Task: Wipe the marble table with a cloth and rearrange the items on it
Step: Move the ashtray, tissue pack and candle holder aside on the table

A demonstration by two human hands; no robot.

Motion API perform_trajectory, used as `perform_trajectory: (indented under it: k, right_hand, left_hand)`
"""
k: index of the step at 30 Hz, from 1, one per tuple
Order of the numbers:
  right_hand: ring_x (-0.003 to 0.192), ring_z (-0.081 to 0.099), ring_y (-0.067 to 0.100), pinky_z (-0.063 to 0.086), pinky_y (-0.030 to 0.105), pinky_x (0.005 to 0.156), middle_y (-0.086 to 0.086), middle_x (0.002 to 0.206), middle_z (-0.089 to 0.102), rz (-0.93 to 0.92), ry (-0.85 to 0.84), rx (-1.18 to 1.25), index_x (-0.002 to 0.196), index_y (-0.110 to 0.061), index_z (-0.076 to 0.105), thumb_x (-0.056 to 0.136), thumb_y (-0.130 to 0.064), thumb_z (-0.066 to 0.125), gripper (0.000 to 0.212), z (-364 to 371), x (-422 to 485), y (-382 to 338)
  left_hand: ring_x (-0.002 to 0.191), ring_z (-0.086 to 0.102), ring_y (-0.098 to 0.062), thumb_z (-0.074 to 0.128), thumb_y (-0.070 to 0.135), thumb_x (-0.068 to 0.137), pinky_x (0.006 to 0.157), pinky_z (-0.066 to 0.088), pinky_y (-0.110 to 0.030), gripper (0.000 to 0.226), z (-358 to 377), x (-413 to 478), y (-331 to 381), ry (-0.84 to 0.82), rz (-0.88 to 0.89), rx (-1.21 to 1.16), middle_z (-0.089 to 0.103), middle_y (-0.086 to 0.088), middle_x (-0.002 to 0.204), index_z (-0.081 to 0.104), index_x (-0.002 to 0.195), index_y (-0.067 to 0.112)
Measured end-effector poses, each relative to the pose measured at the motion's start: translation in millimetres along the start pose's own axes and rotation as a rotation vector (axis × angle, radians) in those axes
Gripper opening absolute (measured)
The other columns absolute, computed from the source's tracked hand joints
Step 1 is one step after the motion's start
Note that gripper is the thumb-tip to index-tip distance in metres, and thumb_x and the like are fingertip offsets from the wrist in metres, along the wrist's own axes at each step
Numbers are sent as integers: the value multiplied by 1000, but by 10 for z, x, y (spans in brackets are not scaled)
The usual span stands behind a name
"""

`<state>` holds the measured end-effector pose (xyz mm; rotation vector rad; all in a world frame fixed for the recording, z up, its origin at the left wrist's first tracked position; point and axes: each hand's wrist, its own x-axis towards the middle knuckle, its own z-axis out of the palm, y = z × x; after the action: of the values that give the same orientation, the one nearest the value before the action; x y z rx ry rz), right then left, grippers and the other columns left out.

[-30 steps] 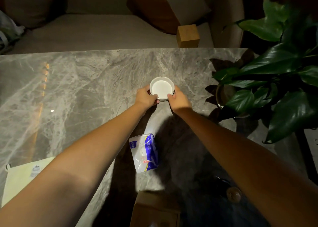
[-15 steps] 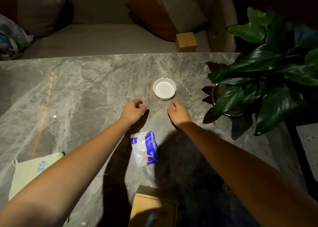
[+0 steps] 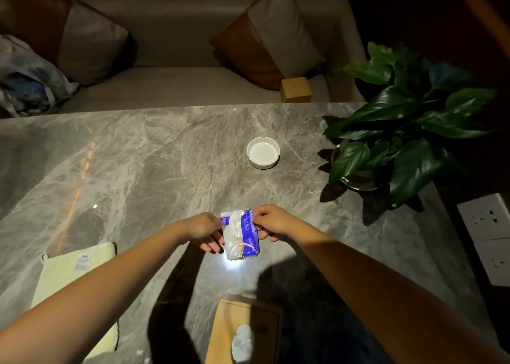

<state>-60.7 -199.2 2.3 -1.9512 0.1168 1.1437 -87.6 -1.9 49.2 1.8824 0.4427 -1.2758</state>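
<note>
A blue and white tissue pack [image 3: 241,235] lies near the middle front of the grey marble table [image 3: 138,170]. My left hand [image 3: 205,232] touches its left edge with fingers curled along it. My right hand [image 3: 271,223] pinches its upper right corner. A white round ashtray [image 3: 263,152] stands alone farther back, right of centre. A pale yellow cloth [image 3: 69,278] lies flat at the table's front left, partly under my left forearm.
A wooden tissue box [image 3: 245,333] sits at the front edge. A potted leafy plant [image 3: 400,132] fills the table's right side. A white socket strip [image 3: 494,236] is at far right. Behind the table is a sofa with cushions and a small wooden cube [image 3: 295,89].
Both hands let go of the ashtray, drew back toward me and closed on the tissue pack. The ashtray stays where it was set down.
</note>
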Motion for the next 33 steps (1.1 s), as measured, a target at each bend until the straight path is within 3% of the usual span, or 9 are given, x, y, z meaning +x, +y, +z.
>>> perform_trajectory:
  k: [5, 10, 15, 20, 23, 26, 29, 31, 33]
  right_hand:
    - [65, 59, 22, 37, 25, 50, 7, 77, 61, -23, 197, 135, 80, -18, 57, 91, -16, 47, 15, -118, 50, 27]
    - [101, 62, 27, 46, 31, 85, 12, 114, 67, -93, 386, 68, 118, -8, 63, 90, -13, 49, 32, -382, 168, -2]
    - [98, 62, 22, 47, 26, 77, 12, 120, 64, -75, 396, 135, 127, -9, 57, 92, -13, 49, 36, -471, 179, -3]
    - [105, 61, 26, 48, 34, 90, 14, 121, 63, -78, 381, 102, 128, -8, 54, 92, -14, 49, 36, -490, 120, 20]
    - [89, 53, 20, 40, 27, 71, 14, 102, 60, -79, 413, 27, 121, -1, 57, 92, -13, 50, 32, -556, -8, 53]
    - [86, 51, 20, 41, 31, 76, 15, 96, 62, -92, 457, -17, 103, 2, 64, 92, -10, 51, 21, -718, -226, 182]
    - [81, 57, 23, 42, 29, 72, 14, 82, 61, -45, 458, 21, 91, 3, 64, 93, -10, 51, 19, -940, -524, 406]
    - [96, 62, 33, 42, 29, 73, 27, 97, 63, 7, 447, 45, 101, 8, 63, 96, -13, 50, 25, -1094, -741, 594]
    - [99, 62, 30, 44, 27, 68, 26, 110, 63, 43, 444, 58, 102, 1, 63, 98, -17, 49, 23, -1185, -1017, 777]
  left_hand:
    - [45, 64, -4, 35, 17, 100, 45, 50, -15, 21, 109, 130, 294, 106, 80, -79, 63, -6, 80, 54, 102, 10]
    - [42, 59, -3, 35, 12, 98, 44, 48, -16, 32, 250, 304, 580, 184, 167, -209, 59, -5, 76, 55, 122, 18]
    - [62, 56, -12, 34, 13, 98, 54, 46, -21, 34, 274, 346, 753, 216, 174, -193, 56, -10, 95, 53, 125, 16]
    - [66, 56, -13, 40, 17, 97, 61, 44, -24, 23, 308, 302, 735, 248, 160, -179, 57, -10, 100, 55, 114, 13]
    - [88, 64, -29, 44, 30, 96, 74, 48, -32, 32, 363, 271, 637, 367, 122, 24, 62, -20, 108, 56, 108, 3]
    - [108, 57, -33, 43, 40, 95, 77, 40, -30, 45, 550, 128, 491, 460, 95, 379, 61, -20, 118, 57, 111, 0]
    - [118, 53, -32, 44, 46, 92, 85, 41, -33, 51, 781, -9, 382, 458, 90, 534, 56, -16, 128, 48, 122, 5]
    - [118, 53, -31, 45, 44, 92, 89, 42, -34, 49, 883, -65, 399, 483, 129, 553, 57, -15, 127, 47, 123, 7]
    - [115, 55, -32, 46, 41, 92, 90, 43, -34, 44, 1016, -99, 479, 475, 213, 522, 60, -16, 123, 52, 120, 7]
